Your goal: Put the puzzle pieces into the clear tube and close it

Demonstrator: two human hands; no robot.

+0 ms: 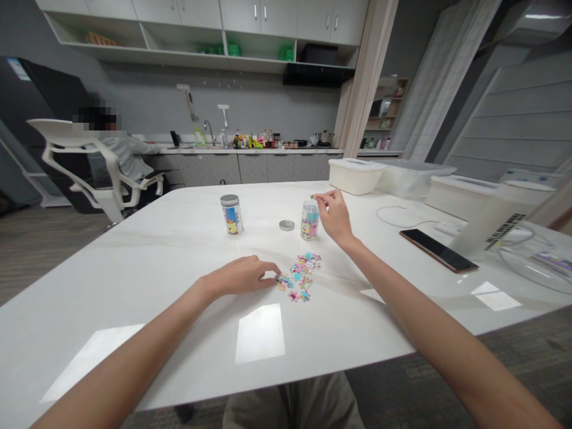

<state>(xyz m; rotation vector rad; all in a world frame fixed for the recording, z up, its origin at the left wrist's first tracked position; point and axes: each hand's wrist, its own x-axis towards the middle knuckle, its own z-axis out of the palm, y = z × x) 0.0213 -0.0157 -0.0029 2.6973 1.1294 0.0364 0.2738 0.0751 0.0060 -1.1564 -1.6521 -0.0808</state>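
Observation:
My right hand [335,215] pinches a small jigsaw puzzle piece [313,197] just over the mouth of an open clear jar [309,221] with a cartoon print. Colourful loose puzzle pieces [305,266] lie in a small heap on the white table in front of the jar. At the heap's left edge, my left hand [243,275] has its thumb and forefinger closed around a piece [281,280] on the tabletop. The jar's round metal lid [286,225] lies to the left of the jar. Further left stands a second cartoon jar [231,214] with its silver lid on.
White storage boxes [355,176] and a clear bin [409,179] line the table's far right. A phone [438,250], a white cable [397,221] and a translucent bag [491,220] lie nearer. A person [127,156] sits in a white chair at the back left.

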